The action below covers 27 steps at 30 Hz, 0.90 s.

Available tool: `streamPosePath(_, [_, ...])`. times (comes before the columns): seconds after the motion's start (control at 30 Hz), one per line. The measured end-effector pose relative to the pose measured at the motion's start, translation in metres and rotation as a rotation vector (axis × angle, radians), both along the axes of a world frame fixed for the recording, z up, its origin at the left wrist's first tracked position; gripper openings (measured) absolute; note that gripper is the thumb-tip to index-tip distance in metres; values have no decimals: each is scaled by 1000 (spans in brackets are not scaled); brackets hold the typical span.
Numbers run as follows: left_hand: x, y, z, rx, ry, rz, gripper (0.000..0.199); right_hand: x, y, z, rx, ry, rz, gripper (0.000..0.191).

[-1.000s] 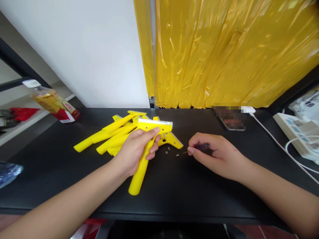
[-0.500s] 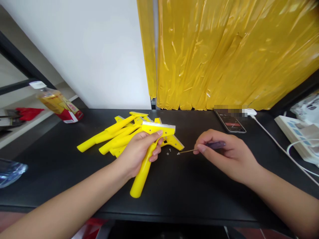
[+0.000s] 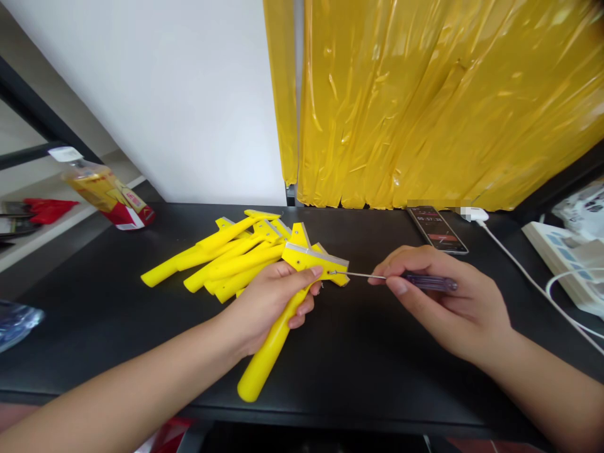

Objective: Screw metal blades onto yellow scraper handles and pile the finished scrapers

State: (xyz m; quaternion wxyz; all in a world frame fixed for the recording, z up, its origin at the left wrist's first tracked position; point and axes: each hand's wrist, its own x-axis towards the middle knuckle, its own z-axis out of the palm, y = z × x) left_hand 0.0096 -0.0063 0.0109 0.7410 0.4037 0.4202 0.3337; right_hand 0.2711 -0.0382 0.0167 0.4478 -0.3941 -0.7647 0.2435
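— Yellow plastic sheeting [image 3: 401, 107] hangs behind that black desk [image 3: 358, 384]. What's the person at the front of it holding?

— Their left hand [image 3: 271, 308] wraps firmly around the handle of a yellow plastic scraper [image 3: 267, 362], lifting its head just clear of the pile of matching scrapers [image 3: 226, 261].

— And the right hand [image 3: 443, 296]?

— It has a narrow, precise grip on a purple-handled screwdriver [image 3: 429, 282], held between thumb and fingers with the thin shaft lying nearly level.

— Where's the tip?

— Touching the end of the scraper's head, beside the metal strip [image 3: 316, 255] along its edge.

— Is there a screw under it?

— Can't tell from here; it's too small to make out.
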Motion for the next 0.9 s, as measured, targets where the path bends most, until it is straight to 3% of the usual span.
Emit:
streamPosePath(0.23, [2,-2,-1,30,7,8,30,-1,0,2,1,-56,37,17])
streamPosePath(0.6, [6,-6,0,62,77,-12,34,-6,-7,14,234,-274,196,32])
streamPosePath(0.9, [3,-8,-5,98,270,-105,41,-6,-10,13,138,-184,136,26])
